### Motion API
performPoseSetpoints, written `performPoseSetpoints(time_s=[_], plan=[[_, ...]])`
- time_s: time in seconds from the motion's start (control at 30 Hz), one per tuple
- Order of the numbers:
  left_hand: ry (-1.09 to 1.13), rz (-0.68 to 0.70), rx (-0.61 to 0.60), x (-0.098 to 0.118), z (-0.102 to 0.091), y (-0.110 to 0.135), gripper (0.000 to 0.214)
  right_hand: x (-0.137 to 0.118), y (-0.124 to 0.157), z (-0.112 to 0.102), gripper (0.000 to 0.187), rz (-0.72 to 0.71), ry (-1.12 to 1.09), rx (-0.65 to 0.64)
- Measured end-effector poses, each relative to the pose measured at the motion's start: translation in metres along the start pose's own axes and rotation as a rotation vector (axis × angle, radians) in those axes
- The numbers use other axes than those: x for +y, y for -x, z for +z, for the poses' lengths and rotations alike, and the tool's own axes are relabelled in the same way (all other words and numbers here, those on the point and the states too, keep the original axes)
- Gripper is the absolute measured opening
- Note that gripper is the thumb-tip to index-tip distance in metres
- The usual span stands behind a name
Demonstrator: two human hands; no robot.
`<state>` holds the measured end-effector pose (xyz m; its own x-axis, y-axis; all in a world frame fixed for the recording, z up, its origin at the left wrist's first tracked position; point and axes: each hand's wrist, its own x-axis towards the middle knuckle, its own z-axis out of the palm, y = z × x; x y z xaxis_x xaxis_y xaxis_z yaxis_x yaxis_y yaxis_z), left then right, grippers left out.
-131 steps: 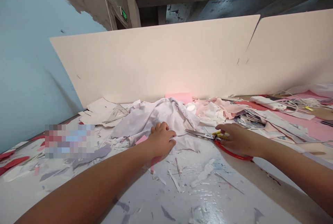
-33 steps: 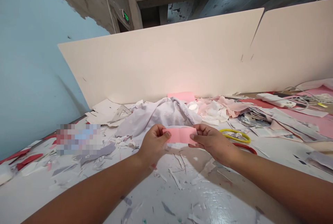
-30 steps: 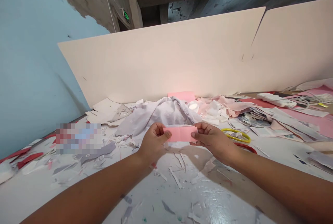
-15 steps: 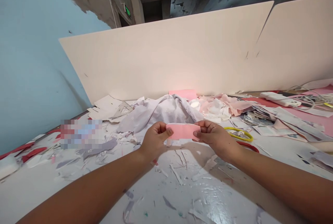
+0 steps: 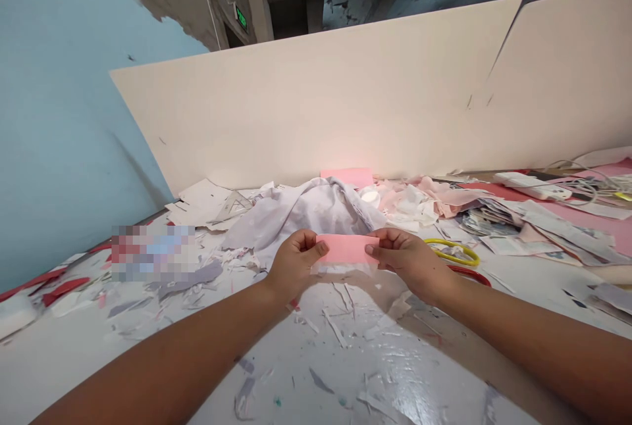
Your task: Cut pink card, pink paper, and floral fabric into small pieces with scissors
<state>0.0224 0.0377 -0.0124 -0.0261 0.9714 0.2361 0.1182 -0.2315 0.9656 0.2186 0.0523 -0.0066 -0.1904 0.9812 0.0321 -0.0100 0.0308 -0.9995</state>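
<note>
Look: a pink paper strip (image 5: 347, 249) was flat and rectangular.
Long axis: ran level, left to right.
Left hand (image 5: 296, 258): pinched its left end.
Right hand (image 5: 407, 256): pinched its right end.

Strip (image 5: 347, 249) I hold: pink paper, matt, smooth. Near, table (image 5: 415, 393): glossy white, rough with stuck paper scraps. Far, cloth (image 5: 306, 214): crumpled, matt; board (image 5: 316, 109): smooth, matt. Right, scissor loop (image 5: 451, 251): yellow plastic.

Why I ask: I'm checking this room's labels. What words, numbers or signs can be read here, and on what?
Nothing can be read for certain.
Green lit sign: characters too small to read.
Printed papers: print too small.
Clear set square: markings too small.
Pink paper strip between left hand and right hand: no print shows.
</note>
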Motion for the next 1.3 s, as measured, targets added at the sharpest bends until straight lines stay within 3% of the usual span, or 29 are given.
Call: performPoseSetpoints(time_s=[0.27, 0.5, 0.6, 0.7, 1.03, 1.3], plan=[[0.012, -0.080, -0.107, 0.001, 0.001, 0.002, 0.027, 0.003, -0.003, -0.005, 0.032, -0.007, -0.029, 0.090], [-0.051, -0.101, 0.017, -0.001, 0.000, 0.002, 0.031, 0.004, 0.000, -0.002, 0.036, -0.042, -0.075, 0.076], [-0.014, -0.100, 0.050, -0.004, -0.001, 0.002, 0.032, 0.007, 0.001, 0.001, 0.030, -0.022, -0.153, 0.012], [-0.008, -0.107, 0.046, -0.005, 0.000, 0.002, 0.033, 0.011, 0.001, 0.003, 0.024, 0.034, -0.220, -0.023], [-0.039, -0.117, -0.009, -0.016, 0.003, 0.002, 0.029, 0.019, -0.004, 0.005, 0.033, -0.011, -0.350, 0.129], [0.104, -0.115, -0.033, -0.013, 0.006, 0.001, 0.033, 0.023, -0.007, 0.005, 0.038, 0.012, -0.436, 0.138]])
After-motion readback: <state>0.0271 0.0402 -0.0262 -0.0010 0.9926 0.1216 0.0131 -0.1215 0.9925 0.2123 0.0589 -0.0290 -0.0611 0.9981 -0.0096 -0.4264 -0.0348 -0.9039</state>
